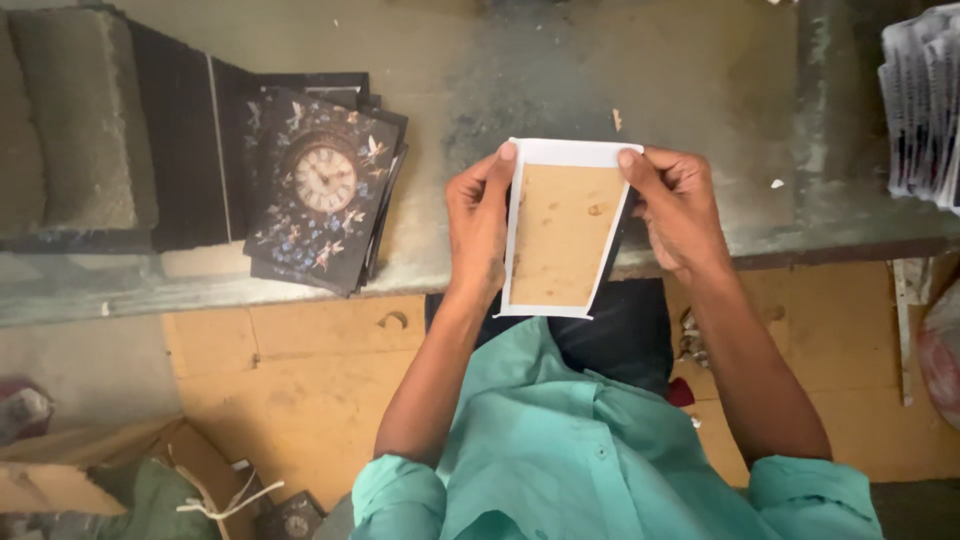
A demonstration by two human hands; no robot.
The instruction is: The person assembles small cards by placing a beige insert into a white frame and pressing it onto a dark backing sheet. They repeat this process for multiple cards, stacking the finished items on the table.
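Gripping brown white-edged card (562,232) upright: left hand (478,225), right hand (680,210), fingers curled on side edges.

I hold the card (560,235) upright between my left hand (478,228) and right hand (680,212), fingers on its top corners, above the near edge of the bench (700,100). Left of it on the bench lies a stack of covers (322,190), with a block (85,115) beyond that at the far left. A pile of sheets (925,105) sits at the right end
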